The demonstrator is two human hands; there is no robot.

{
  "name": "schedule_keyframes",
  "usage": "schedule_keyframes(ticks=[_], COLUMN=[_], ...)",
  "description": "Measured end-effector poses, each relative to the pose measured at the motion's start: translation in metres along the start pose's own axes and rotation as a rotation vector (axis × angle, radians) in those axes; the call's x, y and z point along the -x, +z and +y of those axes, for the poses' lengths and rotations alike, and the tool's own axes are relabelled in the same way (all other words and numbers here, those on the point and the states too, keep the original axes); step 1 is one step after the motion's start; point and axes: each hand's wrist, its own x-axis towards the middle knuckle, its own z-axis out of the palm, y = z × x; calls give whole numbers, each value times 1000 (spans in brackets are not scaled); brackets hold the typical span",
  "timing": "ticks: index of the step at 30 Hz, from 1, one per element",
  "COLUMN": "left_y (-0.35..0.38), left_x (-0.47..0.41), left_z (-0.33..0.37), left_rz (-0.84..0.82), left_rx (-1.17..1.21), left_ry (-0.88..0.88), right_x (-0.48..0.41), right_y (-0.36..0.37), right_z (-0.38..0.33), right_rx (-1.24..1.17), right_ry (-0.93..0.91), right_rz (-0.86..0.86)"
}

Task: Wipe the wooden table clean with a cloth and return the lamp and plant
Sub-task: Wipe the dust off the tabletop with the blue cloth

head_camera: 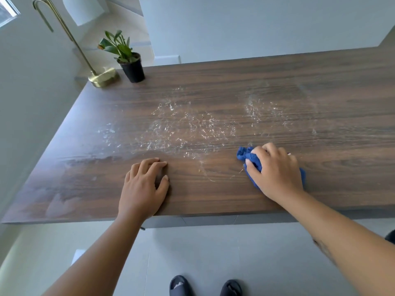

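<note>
A dark wooden table [277, 82] fills the view, with whitish dust and crumbs [188, 127] scattered over its middle. My right hand [275, 171] presses a bunched blue cloth [248, 157] flat on the table near the front edge, right of centre. My left hand [143, 186] rests palm down on the wood near the front edge, fingers apart, holding nothing. A brass lamp [102, 76] with a white shade stands at the table's far left corner. Beside it sits a small green plant in a black pot [133, 68].
The table's left edge runs close to a pale wall [32, 92]. A white wall or counter [256, 28] stands behind the far edge. Below the front edge is a grey floor with my two dark slippers [205, 286].
</note>
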Motion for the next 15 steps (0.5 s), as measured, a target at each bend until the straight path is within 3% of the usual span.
schedule_keyframes(ticks=[3, 11, 15], left_y=[1, -2, -4], left_x=[0, -1, 0], left_z=[1, 2, 3], left_rz=[-5, -19, -15], left_rx=[-3, 4, 13], left_ry=[-2, -8, -14], right_x=[-15, 4, 14], right_y=[4, 6, 1], right_z=[-21, -91, -82], right_rx=[-13, -175, -285], right_ry=[40, -207, -339], right_rz=[-22, -100, -129])
